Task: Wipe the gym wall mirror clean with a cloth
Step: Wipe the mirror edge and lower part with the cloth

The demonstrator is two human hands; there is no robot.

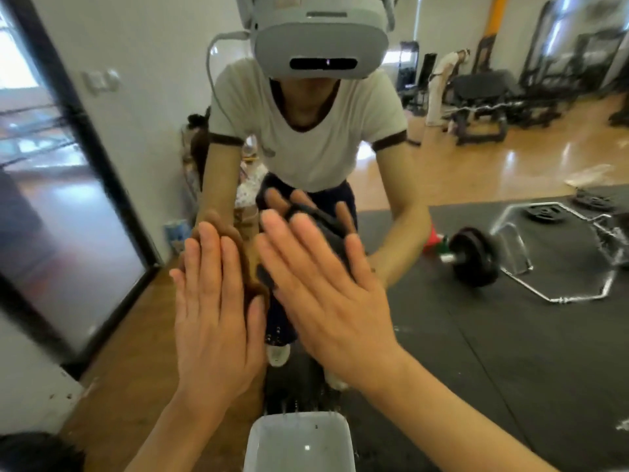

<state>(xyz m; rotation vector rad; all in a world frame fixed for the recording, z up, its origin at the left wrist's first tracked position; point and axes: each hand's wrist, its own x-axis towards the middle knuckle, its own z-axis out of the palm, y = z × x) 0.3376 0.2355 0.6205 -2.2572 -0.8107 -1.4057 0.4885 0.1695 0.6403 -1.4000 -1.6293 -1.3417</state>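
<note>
Pressing brown cloth (246,264) flat on mirror (476,335): left hand (218,315) grip spread, cloth under fingertips; right hand (326,294) spread over dark cloth (320,223) alongside.

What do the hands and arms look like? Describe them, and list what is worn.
The left hand and right hand are bare, with no gloves, rings or watch showing. The forearms are bare too, and no sleeve reaches them. The reflection in the mirror shows a white short-sleeved shirt with dark bands at the sleeve ends.
</note>
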